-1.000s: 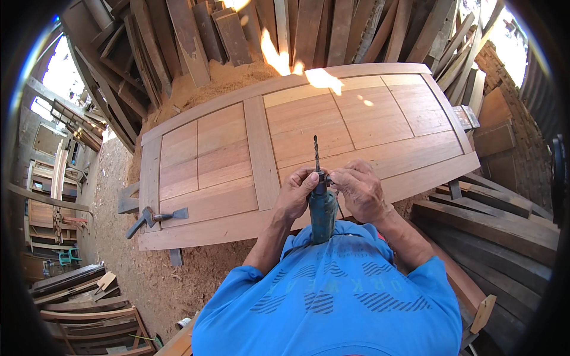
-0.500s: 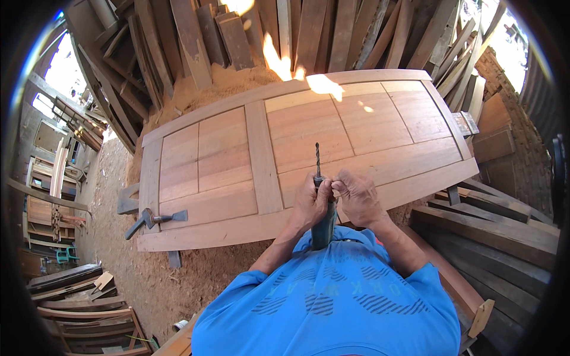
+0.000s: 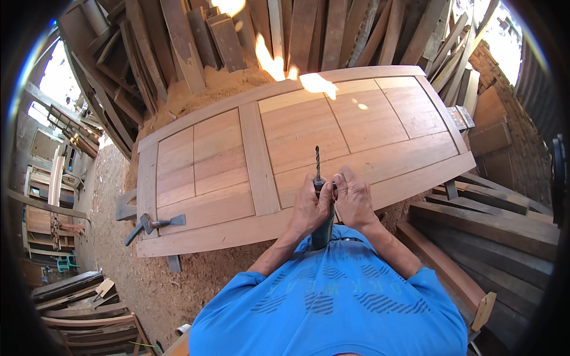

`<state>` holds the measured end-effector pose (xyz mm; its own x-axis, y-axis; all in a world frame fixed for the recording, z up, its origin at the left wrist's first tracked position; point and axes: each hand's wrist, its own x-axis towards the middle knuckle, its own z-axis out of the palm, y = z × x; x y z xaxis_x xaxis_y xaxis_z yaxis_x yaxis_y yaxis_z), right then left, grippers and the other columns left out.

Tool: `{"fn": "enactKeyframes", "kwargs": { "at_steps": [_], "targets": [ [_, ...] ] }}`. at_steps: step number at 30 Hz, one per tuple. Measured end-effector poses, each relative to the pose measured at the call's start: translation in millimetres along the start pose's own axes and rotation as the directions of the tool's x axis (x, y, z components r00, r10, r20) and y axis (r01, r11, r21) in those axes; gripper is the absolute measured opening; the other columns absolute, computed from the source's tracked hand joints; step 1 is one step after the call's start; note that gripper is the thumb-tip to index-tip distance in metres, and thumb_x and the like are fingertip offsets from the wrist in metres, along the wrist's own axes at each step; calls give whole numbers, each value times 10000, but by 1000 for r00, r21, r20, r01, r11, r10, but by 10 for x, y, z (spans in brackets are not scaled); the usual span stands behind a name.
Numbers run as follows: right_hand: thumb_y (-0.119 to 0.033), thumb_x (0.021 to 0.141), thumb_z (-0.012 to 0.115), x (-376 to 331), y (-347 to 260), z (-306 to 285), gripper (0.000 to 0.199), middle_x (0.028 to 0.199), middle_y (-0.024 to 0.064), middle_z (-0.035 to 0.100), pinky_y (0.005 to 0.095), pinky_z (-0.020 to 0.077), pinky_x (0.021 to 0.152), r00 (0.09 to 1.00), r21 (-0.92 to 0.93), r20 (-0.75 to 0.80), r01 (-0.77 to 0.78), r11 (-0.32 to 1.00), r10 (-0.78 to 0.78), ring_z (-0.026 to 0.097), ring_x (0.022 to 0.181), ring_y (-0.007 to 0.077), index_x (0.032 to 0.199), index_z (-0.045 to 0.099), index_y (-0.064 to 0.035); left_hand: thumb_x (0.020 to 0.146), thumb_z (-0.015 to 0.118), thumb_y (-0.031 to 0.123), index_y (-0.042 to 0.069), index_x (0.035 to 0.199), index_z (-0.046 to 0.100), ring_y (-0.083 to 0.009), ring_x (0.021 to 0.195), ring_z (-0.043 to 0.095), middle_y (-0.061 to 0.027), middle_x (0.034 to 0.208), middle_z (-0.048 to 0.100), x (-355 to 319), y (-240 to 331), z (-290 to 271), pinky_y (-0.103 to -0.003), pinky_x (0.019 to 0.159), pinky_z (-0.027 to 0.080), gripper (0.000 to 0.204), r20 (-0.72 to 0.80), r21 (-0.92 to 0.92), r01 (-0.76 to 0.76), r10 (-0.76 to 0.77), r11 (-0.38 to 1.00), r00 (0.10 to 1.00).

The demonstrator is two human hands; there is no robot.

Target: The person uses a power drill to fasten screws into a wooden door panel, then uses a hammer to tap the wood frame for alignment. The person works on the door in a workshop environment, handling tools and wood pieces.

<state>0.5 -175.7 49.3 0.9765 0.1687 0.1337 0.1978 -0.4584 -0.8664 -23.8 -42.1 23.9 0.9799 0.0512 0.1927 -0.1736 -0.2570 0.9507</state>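
Close to my body, a power drill [image 3: 322, 234] points away from me with a twist drill bit [image 3: 317, 163] in its chuck. My left hand [image 3: 310, 207] is closed around the drill at the chuck. Beside it, my right hand [image 3: 355, 200] is pinched against the side of the chuck; whatever lies between its fingertips is too small to make out. Beyond both hands lies a panelled wooden door [image 3: 259, 157]. On its near left corner rest a dark-handled hammer [image 3: 138, 230] and a wide-bladed chisel [image 3: 169, 222], close together.
Wooden supports [image 3: 126, 204] hold the door above the dusty ground. Upright planks [image 3: 303, 35] lean behind it, with sawdust [image 3: 219, 83] at their feet. Stacked timber beams [image 3: 487, 231] lie on my right, and more wood [image 3: 89, 323] at lower left. Bright sun patches fall on the door's far edge.
My right hand has turned slightly and drawn in closer to the chuck. The left hand keeps its hold on the drill. The view has shifted a little.
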Motion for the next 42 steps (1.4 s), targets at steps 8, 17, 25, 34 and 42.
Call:
{"fn": "enactKeyframes", "kwargs": {
  "at_steps": [8,17,25,34,42],
  "targets": [
    [-263,1028,526,86,-9,-102,264,654,120,611,425,491,594,998,78,47,-51,996,47,622,611,325,902,591,-40,1068,447,316,-3,1203,550,-148,832,657,-82,920,672,16,-167,-99,-283,723,528,361,156,-655,230,-170,720,973],
    [-80,915,650,-12,-16,-231,165,922,152,668,423,511,750,978,126,94,174,977,-186,648,862,329,1069,621,-25,1022,570,350,1,1200,593,-148,922,663,-97,1008,688,134,-306,-311,-297,827,549,392,326,-687,392,-224,611,919],
    [-81,832,734,41,71,-205,182,864,110,673,410,488,764,886,-64,-2,462,885,-463,629,843,316,993,654,-54,1023,568,299,-20,1195,609,-153,900,673,-105,1031,695,142,-336,-269,-311,816,561,364,291,-701,354,-205,619,935],
    [-48,804,734,81,39,-256,180,860,93,665,402,470,753,821,-66,6,570,819,-571,611,838,301,963,652,-68,1063,468,321,-29,1220,603,-150,892,675,-99,1006,695,146,-276,-317,-305,797,566,407,367,-691,388,-166,610,915],
    [-13,770,719,117,21,-263,197,821,83,657,413,467,732,811,-99,12,583,806,-585,601,785,297,943,640,-68,1067,455,348,-21,1189,613,-147,860,678,-89,982,700,143,-239,-283,-297,775,562,420,339,-648,362,-172,670,925]
  ]
}}
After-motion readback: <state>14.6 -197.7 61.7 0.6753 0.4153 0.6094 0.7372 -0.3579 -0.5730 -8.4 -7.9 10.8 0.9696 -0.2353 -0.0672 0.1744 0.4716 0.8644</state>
